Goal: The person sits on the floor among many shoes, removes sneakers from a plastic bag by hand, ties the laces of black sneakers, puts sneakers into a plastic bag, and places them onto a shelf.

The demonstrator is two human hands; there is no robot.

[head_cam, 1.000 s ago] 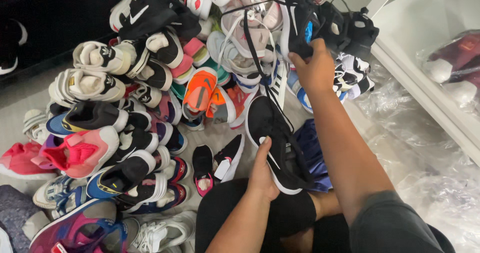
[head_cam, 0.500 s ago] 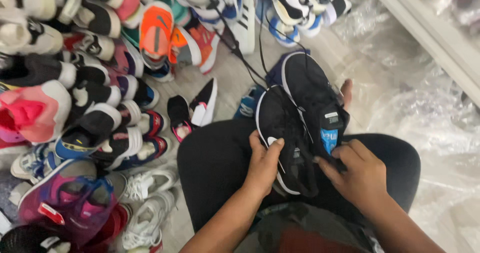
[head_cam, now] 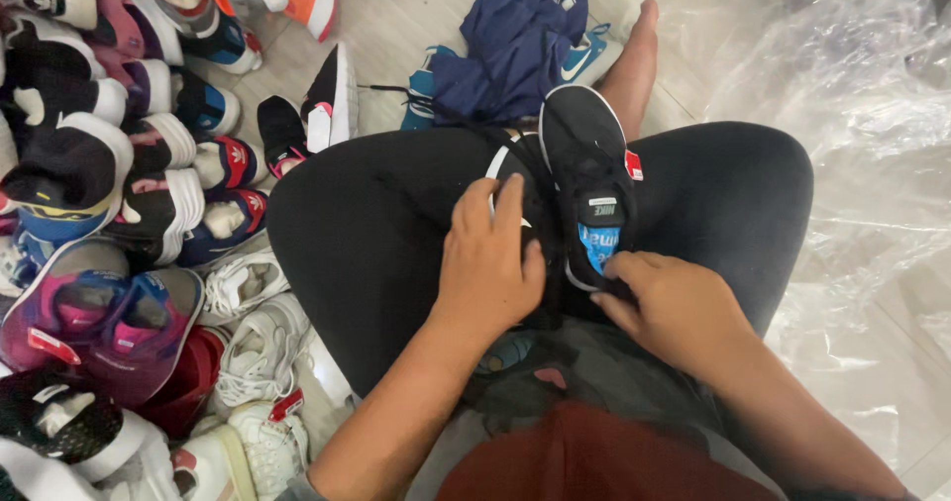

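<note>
Black sneakers (head_cam: pixel 584 179) now lie on the lap, both hands' fingers (head_cam: pixel 510 204) still grasping them.

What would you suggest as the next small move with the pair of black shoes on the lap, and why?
Probably draw the left hand aside: it covers one black shoe, while the other black shoe lies open-side up with the right hand at its heel, so the pair can't yet be compared side by side.
</note>
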